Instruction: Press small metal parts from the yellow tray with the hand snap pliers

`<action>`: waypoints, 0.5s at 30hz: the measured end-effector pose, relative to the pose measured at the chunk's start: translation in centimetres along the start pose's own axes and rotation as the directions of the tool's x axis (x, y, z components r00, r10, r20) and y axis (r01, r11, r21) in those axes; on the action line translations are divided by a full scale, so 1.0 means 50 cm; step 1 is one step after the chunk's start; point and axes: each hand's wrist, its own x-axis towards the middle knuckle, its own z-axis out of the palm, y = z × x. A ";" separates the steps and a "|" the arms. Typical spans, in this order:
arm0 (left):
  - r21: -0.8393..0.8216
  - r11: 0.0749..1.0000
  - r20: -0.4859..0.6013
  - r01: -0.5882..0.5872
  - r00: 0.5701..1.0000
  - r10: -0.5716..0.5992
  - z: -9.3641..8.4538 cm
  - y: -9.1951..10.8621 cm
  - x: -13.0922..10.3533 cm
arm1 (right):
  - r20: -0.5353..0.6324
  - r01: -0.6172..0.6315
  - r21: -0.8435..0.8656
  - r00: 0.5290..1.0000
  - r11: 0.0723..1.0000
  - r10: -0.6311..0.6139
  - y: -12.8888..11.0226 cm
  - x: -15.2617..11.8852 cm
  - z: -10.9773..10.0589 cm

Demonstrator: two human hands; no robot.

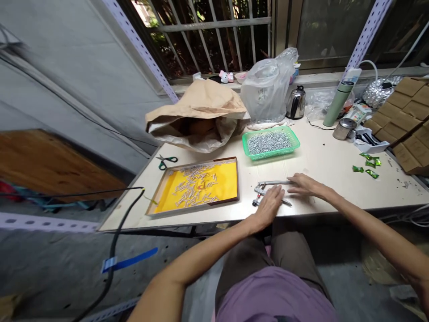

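A grey metal hand tool (260,188) with two long handles and a small spring lies on the table in front of me, looking like pliers. My left hand (269,205) rests palm down across its lower handle, fingers stretched out. Part of the tool is hidden under that hand. At the far end of the upper handle, my right hand (304,185) touches it with its fingers extended and partly spread. To the left lies a shallow box (238,183) with a yellow bottom, strewn with small thin metal pieces (191,188). Behind the tool, a green plastic basket (247,154) holds many small silvery pieces (270,142).
Green-handled scissors (166,161) lie beside the box. At the back stand a large paper bag (201,107), a white plastic bag (264,91), a steel kettle (296,103) and a green flask (338,105). Green wrapped sweets (370,163) and stacked cardboard (402,116) are at right.
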 end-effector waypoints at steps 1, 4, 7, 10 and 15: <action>-0.021 1.000 -0.010 -0.021 1.000 0.021 0.012 0.008 -0.010 | -0.019 -0.034 -0.032 0.999 0.999 0.033 0.003 0.005 -0.001; -0.062 0.997 -0.016 -0.049 0.999 0.048 0.031 0.035 -0.029 | -0.093 -0.141 -0.147 0.987 0.979 0.129 0.000 0.025 -0.012; -0.085 0.996 -0.028 -0.040 0.999 0.038 0.030 0.050 -0.032 | -0.125 -0.190 -0.195 0.978 0.962 0.168 -0.019 0.049 -0.029; -0.097 0.994 -0.048 -0.055 0.998 0.051 0.025 0.050 -0.028 | -0.110 -0.147 -0.218 0.986 0.965 0.126 -0.065 0.071 -0.035; -0.115 0.988 -0.006 -0.104 0.995 0.104 0.020 0.057 -0.050 | 0.032 0.280 -0.163 0.960 0.946 -0.279 -0.180 0.102 -0.002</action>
